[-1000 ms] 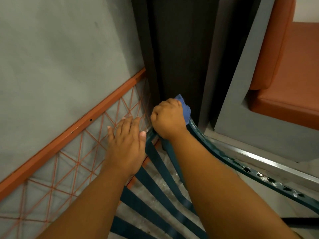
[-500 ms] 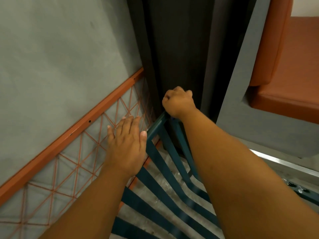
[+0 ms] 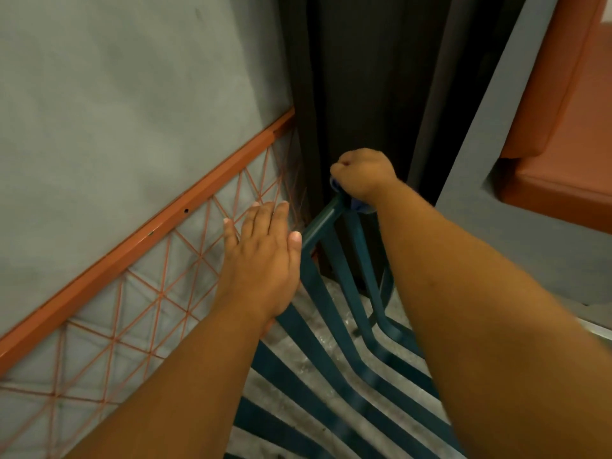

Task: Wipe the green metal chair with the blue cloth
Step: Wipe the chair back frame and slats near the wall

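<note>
Orange wire rack (image 3: 139, 246) agst grey wall (image 3: 116, 94); orange cushion (image 3: 559, 134) rt.

From my view the chair (image 3: 331, 293) stands in the middle foreground, its top corner pushed up against the dark panel (image 3: 364, 94) behind it and its slats running toward me over the floor (image 3: 324, 313). My right hand (image 3: 362, 173) sits fisted on that top corner with the cloth (image 3: 359, 204) bunched beneath it, while my left hand (image 3: 261, 260) lies flat just left of the chair's rail, over the wire lattice (image 3: 149, 309) that hangs below a sloping bar (image 3: 142, 240) on the wall (image 3: 116, 111). To the right, beyond my right forearm, a cushioned seat (image 3: 563, 160) sits in a frame (image 3: 480, 193), well apart from the chair.
</note>
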The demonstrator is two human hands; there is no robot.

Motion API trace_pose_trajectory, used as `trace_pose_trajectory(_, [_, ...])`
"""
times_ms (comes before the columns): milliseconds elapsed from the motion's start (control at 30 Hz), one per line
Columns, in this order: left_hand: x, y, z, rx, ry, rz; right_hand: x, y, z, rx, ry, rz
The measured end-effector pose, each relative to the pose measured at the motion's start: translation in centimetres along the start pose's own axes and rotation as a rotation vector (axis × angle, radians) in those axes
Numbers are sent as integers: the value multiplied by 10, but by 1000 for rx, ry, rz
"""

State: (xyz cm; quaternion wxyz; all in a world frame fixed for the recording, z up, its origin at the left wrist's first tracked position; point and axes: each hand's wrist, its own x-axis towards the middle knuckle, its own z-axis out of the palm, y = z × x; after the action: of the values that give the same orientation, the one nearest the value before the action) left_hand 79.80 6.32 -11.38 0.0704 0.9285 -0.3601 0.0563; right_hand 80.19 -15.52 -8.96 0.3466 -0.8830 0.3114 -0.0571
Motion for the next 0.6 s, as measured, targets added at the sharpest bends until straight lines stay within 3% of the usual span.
trace_pose_trajectory(100, [0, 2, -2, 27, -11, 7, -12, 18, 38, 173, 382, -123])
trace_pose_trajectory(167, [1, 4, -2, 59, -38, 18, -28, 23, 63, 287, 525, -157])
trace_pose_trajectory(433, [0, 5, -1, 89, -34, 51, -85, 29, 124, 636, 605, -181])
trace_pose_trajectory(600, [1, 5, -1, 66, -36, 41, -91, 48, 129, 714, 490, 286])
